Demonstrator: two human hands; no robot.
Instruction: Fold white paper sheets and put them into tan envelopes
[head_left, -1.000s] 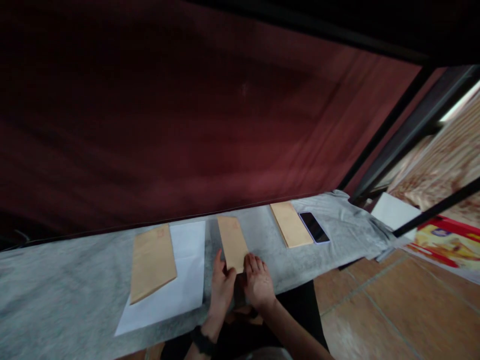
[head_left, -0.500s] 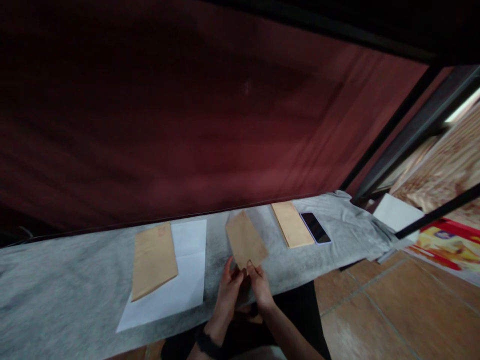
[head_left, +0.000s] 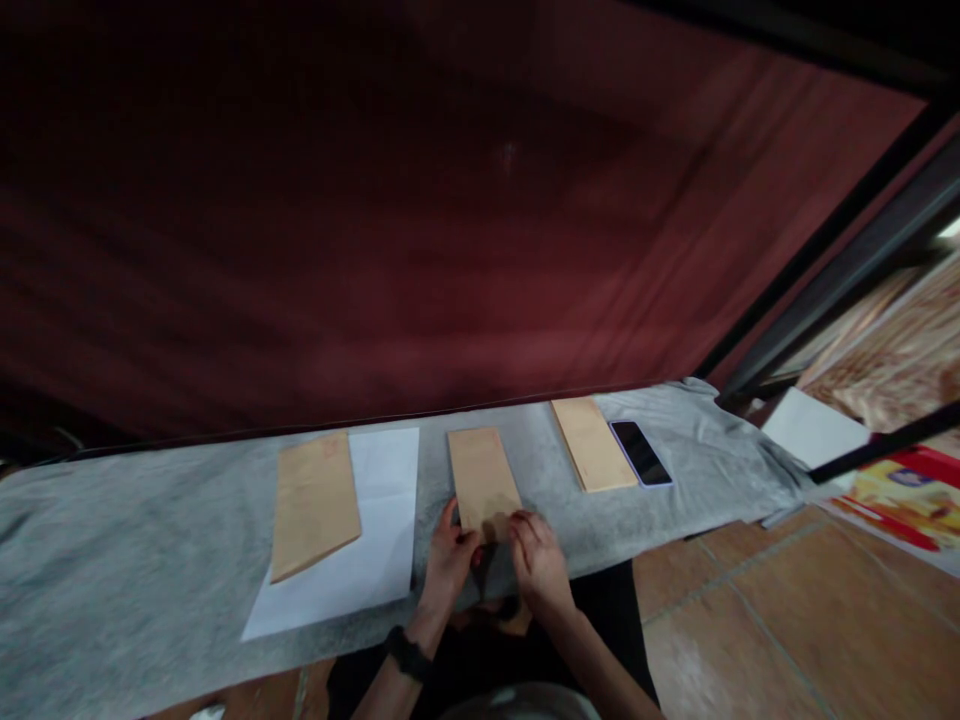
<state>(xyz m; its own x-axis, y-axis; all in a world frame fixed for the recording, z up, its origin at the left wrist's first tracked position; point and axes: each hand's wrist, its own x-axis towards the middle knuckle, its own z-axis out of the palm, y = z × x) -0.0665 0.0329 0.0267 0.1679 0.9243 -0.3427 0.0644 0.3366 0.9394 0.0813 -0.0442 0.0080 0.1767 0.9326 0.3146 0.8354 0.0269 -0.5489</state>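
A brown paper envelope [head_left: 484, 478] lies almost flat in front of me on the grey cloth. My left hand [head_left: 450, 556] pinches its near left corner between thumb and fingers. At the near right corner, the bunched fingers of my right hand [head_left: 541, 560] close on the edge. To the left, more brown envelopes [head_left: 313, 505] rest on white paper [head_left: 384, 520]. On the right a neat stack of brown envelopes [head_left: 594, 445] sits beside a phone [head_left: 641, 453] with a dark screen.
The grey cloth [head_left: 150, 540] covers a long narrow surface against a dark red panel [head_left: 420, 250]. A dark metal bar [head_left: 817, 240] slants down at the right. Past the surface's right end are a white box [head_left: 814, 430], a red and yellow package [head_left: 907, 490] and floor tiles [head_left: 750, 620].
The envelope has straightened and come down flatter on the cloth. My right hand has shifted from its near edge to the right corner, and my hands are further apart.
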